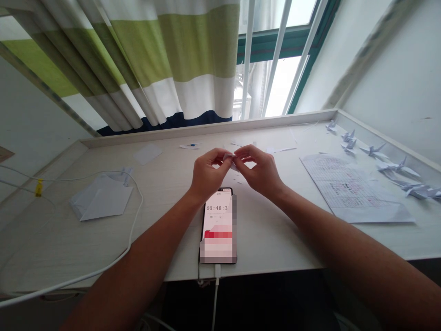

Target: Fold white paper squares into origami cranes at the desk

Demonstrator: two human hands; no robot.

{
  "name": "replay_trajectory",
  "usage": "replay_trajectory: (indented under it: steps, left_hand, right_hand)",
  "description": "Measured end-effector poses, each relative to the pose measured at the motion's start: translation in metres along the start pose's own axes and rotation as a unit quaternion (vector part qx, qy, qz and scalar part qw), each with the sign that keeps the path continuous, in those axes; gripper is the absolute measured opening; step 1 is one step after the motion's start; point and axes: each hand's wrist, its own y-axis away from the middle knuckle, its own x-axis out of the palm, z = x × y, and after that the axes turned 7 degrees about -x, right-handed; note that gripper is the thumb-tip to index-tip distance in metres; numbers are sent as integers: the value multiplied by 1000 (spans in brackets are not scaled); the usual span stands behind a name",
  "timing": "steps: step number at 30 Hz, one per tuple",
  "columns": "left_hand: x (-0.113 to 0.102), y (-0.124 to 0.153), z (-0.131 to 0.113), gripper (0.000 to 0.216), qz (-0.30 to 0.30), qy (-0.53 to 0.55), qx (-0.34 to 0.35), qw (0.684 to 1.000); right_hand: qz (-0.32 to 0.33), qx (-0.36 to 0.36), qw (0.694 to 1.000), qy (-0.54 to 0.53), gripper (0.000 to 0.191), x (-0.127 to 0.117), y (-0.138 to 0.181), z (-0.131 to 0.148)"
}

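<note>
Between my two hands, above the middle of the white desk, is a small folded piece of white paper [235, 167]. My left hand [212, 172] pinches it from the left with thumb and fingers. From the other side my right hand [260, 171] pinches the same paper, thumb and fingertips meeting near the left ones. The fingers cover most of the paper, so its folded shape cannot be made out. Just below the hands a phone [218, 225] lies face up, showing a running count on its screen, part of which is blurred.
Several folded paper cranes [374, 151] line the desk's right edge, beside a written sheet [354, 191]. White sheets [106, 195] lie at left. Paper scraps [280, 149] are scattered behind the hands. A white cable [139, 202] crosses the left forearm; another cable [217, 294] plugs into the phone.
</note>
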Motion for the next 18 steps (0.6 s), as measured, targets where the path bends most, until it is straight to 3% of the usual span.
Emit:
replay_trajectory:
  steps: [4,7,13,18]
  left_hand:
    - [1,-1,1,7,-33,13,-30,999]
    - [1,-1,2,14,-32,51,-46,997]
    - [1,-4,6,12,-21,102,-83,991]
    - [0,-5,8,19,-42,117,-101,987]
  right_hand:
    - [31,86,993,-71,31,2,1,1]
    - [26,117,986,-113,32,3,2,0]
    - [14,103,982,-159,30,2,1,-2]
    - [13,84,989,-125,34,3,1,0]
